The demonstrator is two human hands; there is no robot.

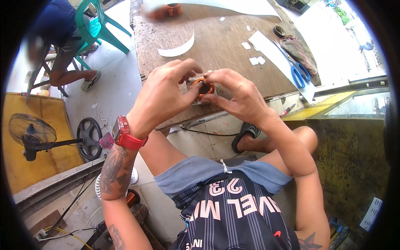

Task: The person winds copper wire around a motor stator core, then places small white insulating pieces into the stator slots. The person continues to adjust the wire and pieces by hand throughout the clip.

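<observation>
A small ring-shaped motor stator with orange copper windings (206, 88) is held between my hands, just over the near edge of the wooden table (216, 46). My right hand (239, 91) grips its right side, with the thumb below and the index finger curled over the top. My left hand (166, 89) is closed at its left side, the thumb pressing toward the inner opening and the fingers bent above. The fingers cover part of the windings. Beyond my left hand lies a curved white paper strip (179, 48).
Blue-handled scissors (300, 76) rest on a long white sheet (266, 46) at the right. Small white paper pieces (254, 61), a tape roll (278, 31) and another orange-wound coil (174, 9) are on the table. A person sits by a green chair (95, 29); a fan (32, 133) stands left.
</observation>
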